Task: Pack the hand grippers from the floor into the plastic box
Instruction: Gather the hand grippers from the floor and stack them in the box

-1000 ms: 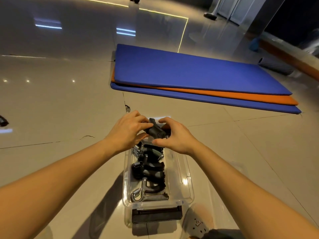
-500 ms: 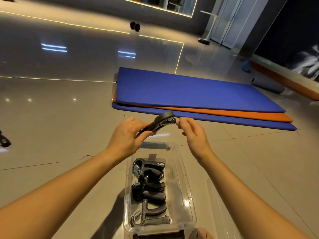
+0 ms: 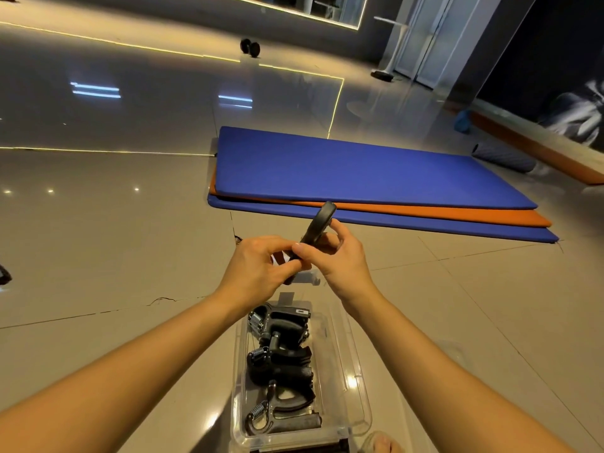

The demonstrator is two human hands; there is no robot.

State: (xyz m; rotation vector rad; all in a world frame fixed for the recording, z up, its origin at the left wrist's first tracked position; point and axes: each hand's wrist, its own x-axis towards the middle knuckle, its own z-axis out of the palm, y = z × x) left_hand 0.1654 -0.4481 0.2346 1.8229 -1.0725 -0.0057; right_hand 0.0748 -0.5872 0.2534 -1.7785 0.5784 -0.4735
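Observation:
A black hand gripper is held up above the far end of the clear plastic box, tilted with one handle pointing up and away. My left hand pinches its lower end. My right hand grips it from the right, thumb across the lower handle and fingers behind the upper part. Inside the box lie three black hand grippers with metal springs, stacked lengthwise.
Stacked blue and orange exercise mats lie on the tiled floor beyond the box. A dark object sits at the far left edge. A dumbbell and a foam roller lie farther off. A toe shows by the box's near corner.
The held hand gripper has swung from nearly flat to steeply upright. My right hand, apart from it half a second ago, now grips it beside my left hand.

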